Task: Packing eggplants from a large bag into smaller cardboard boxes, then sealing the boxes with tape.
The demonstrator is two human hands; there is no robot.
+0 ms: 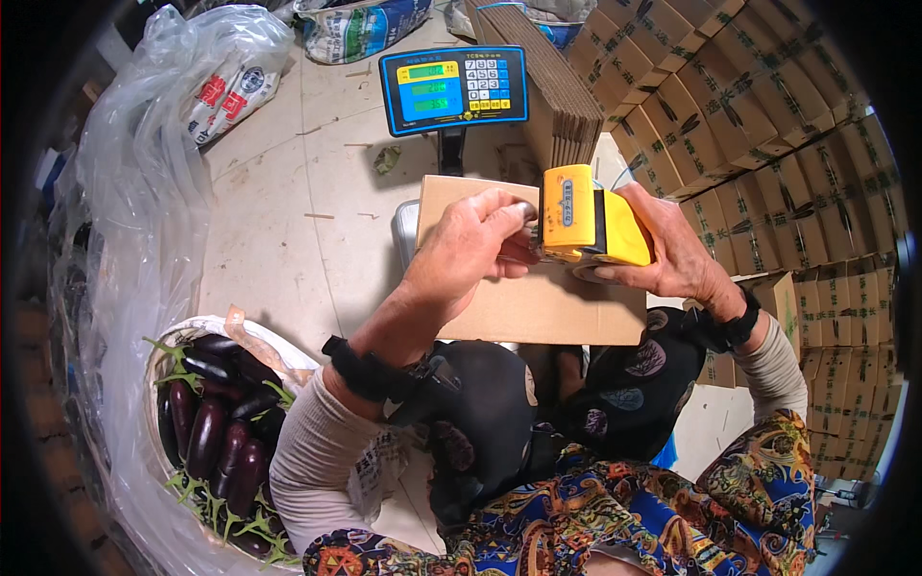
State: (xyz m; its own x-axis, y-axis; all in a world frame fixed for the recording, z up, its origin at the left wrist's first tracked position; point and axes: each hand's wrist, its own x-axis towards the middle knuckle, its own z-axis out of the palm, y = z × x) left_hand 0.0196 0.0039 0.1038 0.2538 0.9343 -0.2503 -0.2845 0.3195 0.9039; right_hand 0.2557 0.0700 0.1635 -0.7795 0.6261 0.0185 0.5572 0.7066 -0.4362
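A yellow packing tape dispenser (569, 209) with a black band and a label bearing writing is held in my right hand (670, 241). My thumb and fingers wrap its right end. My left hand (479, 241) is at the dispenser's left edge, its thumb and fingers bent inward. Whether those fingers pinch a clear tape end is too hard to make out. Both hands are above a plain brown cardboard box (547, 313) lying in front of my knees. The box rests over the platform of an electronic scale (405, 223), which it mostly hides.
The scale's lit display (454, 90) stands behind the box. Flattened cardboard (547, 86) leans upright beside it. Printed cartons (749, 129) are stacked high on the right. At lower left, a white-rimmed basket (277, 353) holds several eggplants (209, 432), next to plastic sheeting (130, 194).
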